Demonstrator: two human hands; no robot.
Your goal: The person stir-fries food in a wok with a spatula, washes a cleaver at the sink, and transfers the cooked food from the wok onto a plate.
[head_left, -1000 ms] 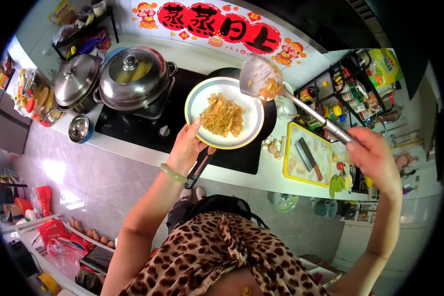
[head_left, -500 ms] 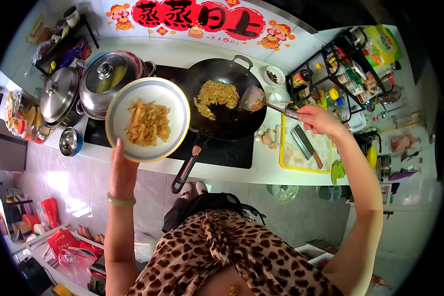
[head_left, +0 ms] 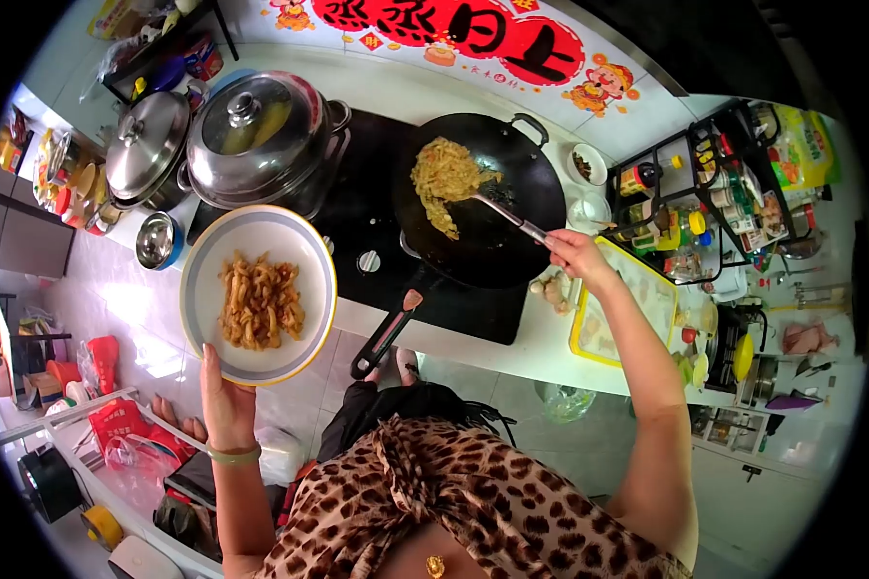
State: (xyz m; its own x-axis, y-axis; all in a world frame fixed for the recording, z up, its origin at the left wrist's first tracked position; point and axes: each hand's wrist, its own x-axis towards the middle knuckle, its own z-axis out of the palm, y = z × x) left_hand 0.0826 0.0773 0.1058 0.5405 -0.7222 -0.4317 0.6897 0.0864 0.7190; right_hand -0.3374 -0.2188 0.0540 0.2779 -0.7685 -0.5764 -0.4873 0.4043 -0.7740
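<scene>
My left hand (head_left: 228,400) grips the lower edge of a white dish (head_left: 201,289) with a grey band and yellow rim. Cooked, brownish-yellow strips of food (head_left: 261,304) lie in its middle. Closed round the handle of a metal spatula (head_left: 514,219) is my right hand (head_left: 581,259). The spatula's blade is in the black wok (head_left: 483,259), mostly hidden by a heap of yellowish cooked food (head_left: 444,183) on the wok's left side. The wok sits on a black cooktop (head_left: 483,314), and its long handle (head_left: 386,338) points toward me.
A lidded steamer pot (head_left: 251,145) and another lidded pot (head_left: 145,150) stand left of the wok. On the right are a yellow-rimmed cutting board (head_left: 642,309), garlic (head_left: 555,289), a small bowl (head_left: 587,164) and a spice rack (head_left: 666,193). A metal bowl (head_left: 157,239) stands near the counter's left end.
The dish has moved down, away from the cooktop toward me. The spatula has shifted left within the wok, into the food, which is now pushed together in a heap.
</scene>
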